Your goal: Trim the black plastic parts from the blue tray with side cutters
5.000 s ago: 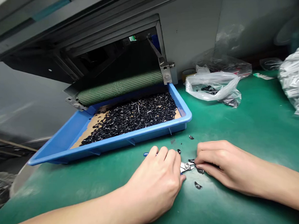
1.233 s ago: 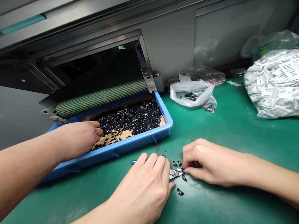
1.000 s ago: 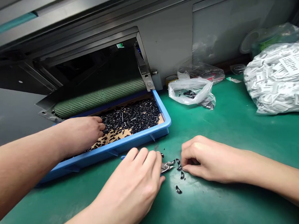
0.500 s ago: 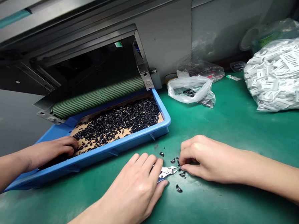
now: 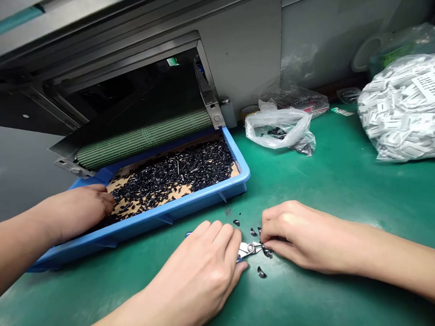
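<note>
Nippers (image 5: 248, 249) reaching the right hand (image 5: 296, 236)
The left hand (image 5: 208, 268) wraps them; black pieces (image 5: 261, 272) lie near the right hand, whose hold I cannot tell.

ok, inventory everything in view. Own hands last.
Bench: 1, green, foreground
Panel: 1, grey, behind bench
Tray: 1, blue, on bench
Belt: 1, green, over tray's back
Cardboard: count unclear, brown, in tray
Tray pieces: many, black, on cardboard
Open bag: 1, whitish, right of tray
Clear bag: 1, transparent, behind open bag
Bottle: 1, greyish, behind tray's right corner
Roll: 1, brownish, right of bottle
Strip: 1, white-green, right of clear bag
Big bag: 1, white contents, far right
Pliers: 1, silver-blue, in left hand
Loose pieces: at least five, black, near pliers
Co-worker's hand: 1, bare, tray's left end
Left hand: 1, bare, around pliers
Right hand: 1, bare, at pliers' tips
</note>
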`<state>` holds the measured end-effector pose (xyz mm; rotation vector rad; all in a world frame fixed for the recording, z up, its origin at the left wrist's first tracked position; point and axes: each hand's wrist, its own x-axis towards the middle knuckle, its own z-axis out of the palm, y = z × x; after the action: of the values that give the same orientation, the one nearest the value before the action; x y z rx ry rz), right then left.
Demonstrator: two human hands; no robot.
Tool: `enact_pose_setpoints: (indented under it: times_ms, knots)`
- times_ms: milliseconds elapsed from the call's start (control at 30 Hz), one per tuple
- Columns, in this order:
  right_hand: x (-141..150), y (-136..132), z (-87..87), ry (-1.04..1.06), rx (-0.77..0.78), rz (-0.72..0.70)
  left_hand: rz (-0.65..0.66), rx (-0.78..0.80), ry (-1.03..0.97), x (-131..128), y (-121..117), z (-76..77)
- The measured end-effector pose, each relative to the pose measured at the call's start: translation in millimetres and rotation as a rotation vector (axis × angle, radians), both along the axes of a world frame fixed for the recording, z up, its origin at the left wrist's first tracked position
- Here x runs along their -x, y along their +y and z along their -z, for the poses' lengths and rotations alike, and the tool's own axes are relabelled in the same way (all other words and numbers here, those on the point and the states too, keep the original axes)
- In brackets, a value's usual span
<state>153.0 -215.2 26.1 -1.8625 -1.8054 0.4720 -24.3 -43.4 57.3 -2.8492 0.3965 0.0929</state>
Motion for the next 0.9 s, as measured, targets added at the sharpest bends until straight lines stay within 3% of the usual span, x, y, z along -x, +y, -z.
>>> enact_pose_setpoints:
  times_ms: [167, 367, 467, 633, 767, 900]
  knots:
    - [5, -3, 1.7, -0.014, 0.011, 0.038, 0.106, -0.109, -0.035, -7, 0, -7.7]
    - [4, -2, 0.3, -0.003, 0.042, 0.037, 0.148, -0.050, -0.006, -10, 2, -1.7]
    - [-1, -4, -5.5, 0.027, 0.053, 0.041, 0.104, 0.017, -0.016, -6, 7, 0.6]
    - [8, -8, -15.5, 0.026, 0.125, 0.173, -0.027, 0.178, -0.151, 19, 28, 4.6]
    - [27, -3, -15.2, -0.120, 0.225, 0.182, -0.134, 0.315, -0.274, 37, 38, 20.8]
    - [28, 8, -13.5, -0.099, 0.243, 0.179, -0.178, 0.438, -0.297, 42, 41, 36.5]
